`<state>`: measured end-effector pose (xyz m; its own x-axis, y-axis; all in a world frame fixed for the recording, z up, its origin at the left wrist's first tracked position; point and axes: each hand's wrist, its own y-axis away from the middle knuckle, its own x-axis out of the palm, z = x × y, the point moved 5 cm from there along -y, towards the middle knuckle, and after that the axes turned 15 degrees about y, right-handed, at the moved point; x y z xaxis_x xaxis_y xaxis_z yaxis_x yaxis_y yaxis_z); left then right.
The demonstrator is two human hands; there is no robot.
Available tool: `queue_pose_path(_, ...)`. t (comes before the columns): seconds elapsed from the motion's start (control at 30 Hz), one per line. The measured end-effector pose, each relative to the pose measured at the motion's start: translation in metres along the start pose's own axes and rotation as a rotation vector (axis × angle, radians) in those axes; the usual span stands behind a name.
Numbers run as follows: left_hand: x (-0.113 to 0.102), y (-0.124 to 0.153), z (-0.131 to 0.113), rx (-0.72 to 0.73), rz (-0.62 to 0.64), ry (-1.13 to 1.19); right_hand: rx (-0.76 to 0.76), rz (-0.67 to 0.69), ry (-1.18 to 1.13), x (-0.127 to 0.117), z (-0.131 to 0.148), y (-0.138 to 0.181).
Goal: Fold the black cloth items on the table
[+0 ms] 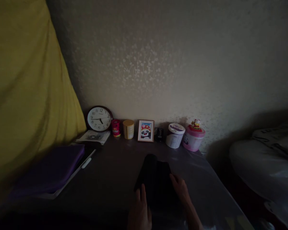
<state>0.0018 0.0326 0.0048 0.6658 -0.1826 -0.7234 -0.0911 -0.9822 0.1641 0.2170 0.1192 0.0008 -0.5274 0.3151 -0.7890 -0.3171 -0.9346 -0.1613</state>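
A black folded cloth-like item [156, 179] lies on the dark table [110, 179] in front of me. My left hand [140, 210] rests at its near left edge, fingers stretched out and touching it. My right hand [181, 188] lies against its right side, fingers extended along the edge. The room is dim, so finer detail of the black item is hard to make out.
Along the wall stand a round clock [100, 118], a red can [116, 127], a tan can [128, 129], a framed panda picture [146, 130], a white tub [175, 135] and a pink container [193, 137]. A purple folder [52, 169] lies left, beside a yellow curtain [26, 89].
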Motion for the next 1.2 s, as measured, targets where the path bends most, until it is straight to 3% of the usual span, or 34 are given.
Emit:
queue_pose_path(0.2,0.001,-0.001,0.001,0.001,0.011,-0.025,-0.061,0.000,-0.161,-0.003,0.014,-0.001)
queue_pose_path(0.4,0.001,-0.002,-0.001,0.020,0.018,-0.016,-0.104,0.034,-0.261,-0.010,0.053,-0.005)
queue_pose_path(0.63,0.005,-0.006,0.003,0.039,0.002,-0.027,-0.144,0.079,-0.266,0.012,0.102,-0.012)
queue_pose_path(0.77,0.000,-0.007,0.000,0.036,-0.037,-0.063,-0.185,0.112,-0.172,0.031,0.121,-0.010)
queue_pose_path(1.03,-0.004,-0.008,-0.006,-0.142,0.118,-0.036,-0.252,0.174,0.223,0.057,0.141,-0.002)
queue_pose_path(1.2,0.003,-0.011,0.010,-0.079,0.027,0.023,-0.285,0.203,0.322,0.060,0.143,0.001)
